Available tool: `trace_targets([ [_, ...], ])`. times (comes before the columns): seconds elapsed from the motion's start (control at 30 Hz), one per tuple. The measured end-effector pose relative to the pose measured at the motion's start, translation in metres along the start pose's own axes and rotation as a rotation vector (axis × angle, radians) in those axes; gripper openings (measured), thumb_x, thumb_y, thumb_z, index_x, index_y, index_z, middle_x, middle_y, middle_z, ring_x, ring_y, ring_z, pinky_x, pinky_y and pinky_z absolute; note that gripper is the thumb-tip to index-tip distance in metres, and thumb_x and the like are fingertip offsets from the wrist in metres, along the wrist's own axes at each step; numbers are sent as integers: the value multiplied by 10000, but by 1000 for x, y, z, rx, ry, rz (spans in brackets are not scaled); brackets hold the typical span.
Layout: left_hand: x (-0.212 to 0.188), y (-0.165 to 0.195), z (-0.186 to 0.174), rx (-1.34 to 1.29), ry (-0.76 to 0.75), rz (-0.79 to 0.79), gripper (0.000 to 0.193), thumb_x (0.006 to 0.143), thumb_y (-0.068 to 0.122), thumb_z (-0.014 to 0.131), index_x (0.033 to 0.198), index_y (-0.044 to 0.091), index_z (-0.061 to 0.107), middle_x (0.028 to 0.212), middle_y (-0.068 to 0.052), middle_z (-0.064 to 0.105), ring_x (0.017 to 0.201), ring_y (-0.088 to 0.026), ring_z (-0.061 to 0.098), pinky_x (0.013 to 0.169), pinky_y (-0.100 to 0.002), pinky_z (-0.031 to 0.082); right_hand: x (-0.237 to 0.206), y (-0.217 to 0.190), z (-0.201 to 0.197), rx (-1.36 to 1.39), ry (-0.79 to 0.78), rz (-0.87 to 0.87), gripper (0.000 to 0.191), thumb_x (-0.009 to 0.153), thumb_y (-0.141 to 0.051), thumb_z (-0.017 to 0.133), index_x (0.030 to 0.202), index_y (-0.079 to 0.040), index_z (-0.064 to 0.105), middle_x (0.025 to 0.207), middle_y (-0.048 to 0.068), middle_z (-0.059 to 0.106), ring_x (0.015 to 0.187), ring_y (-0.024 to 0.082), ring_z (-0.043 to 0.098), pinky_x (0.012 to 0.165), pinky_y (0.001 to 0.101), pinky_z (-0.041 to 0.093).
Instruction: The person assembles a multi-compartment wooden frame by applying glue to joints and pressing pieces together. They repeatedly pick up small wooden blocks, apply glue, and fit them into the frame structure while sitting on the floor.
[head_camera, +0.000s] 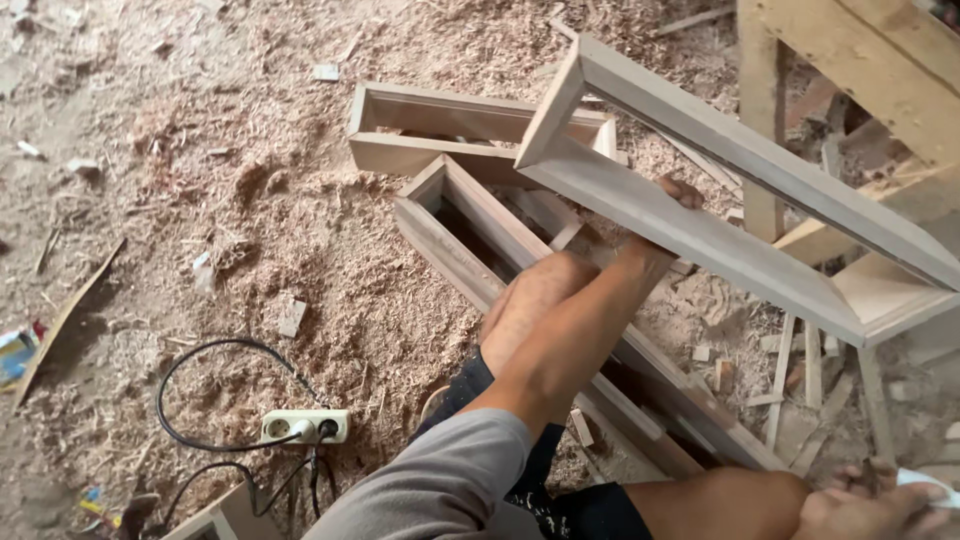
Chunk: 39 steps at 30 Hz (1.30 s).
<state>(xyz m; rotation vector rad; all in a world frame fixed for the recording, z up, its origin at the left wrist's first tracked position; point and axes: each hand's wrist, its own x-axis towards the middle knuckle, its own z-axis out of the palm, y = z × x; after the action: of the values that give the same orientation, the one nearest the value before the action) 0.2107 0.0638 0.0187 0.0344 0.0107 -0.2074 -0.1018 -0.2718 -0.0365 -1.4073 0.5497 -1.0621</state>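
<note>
While the left hand (672, 200) grips one raised wooden frame (700, 190), two more frames (450, 130) lie on sawdust; the right hand (870, 495) rests, its grip unclear.

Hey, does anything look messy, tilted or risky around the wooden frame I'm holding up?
Yes. Sawdust and wood shavings cover the whole floor, and a white power strip with a black cable lies right in them. The long rectangular wooden frame hangs tilted, held by the left hand.
</note>
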Motion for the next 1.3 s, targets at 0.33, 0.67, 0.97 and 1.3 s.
trace_targets([
  [0.33,-5,4,0,-7,90,7,345,1038,346,371,868,98,541,755,-59,556,652,-211,541,650,-357,474,-16,-20,28,-70,104,52,439,1214,-409,544,1561,-152,467,1027,82,676,724,136,595,630,252,550],
  [0.67,-4,10,3,12,162,20,339,1038,342,378,918,76,551,800,-84,574,689,-224,560,671,-366,488,-14,-19,31,-24,73,17,508,1177,-440,596,1547,-128,441,987,101,671,706,156,587,646,281,551],
  [0.97,-8,9,6,66,200,1,340,1037,338,384,962,56,559,841,-107,590,723,-236,577,689,-373,500,-19,-27,36,-1,69,44,436,1195,-382,557,1530,-114,480,971,83,658,716,145,579,631,286,504],
  [1.3,-15,13,7,136,234,-17,350,1037,333,390,1012,34,569,887,-132,608,760,-248,597,710,-381,513,-33,-33,61,-40,96,26,356,1202,-356,539,1449,-110,467,964,89,660,713,153,585,636,292,505],
])
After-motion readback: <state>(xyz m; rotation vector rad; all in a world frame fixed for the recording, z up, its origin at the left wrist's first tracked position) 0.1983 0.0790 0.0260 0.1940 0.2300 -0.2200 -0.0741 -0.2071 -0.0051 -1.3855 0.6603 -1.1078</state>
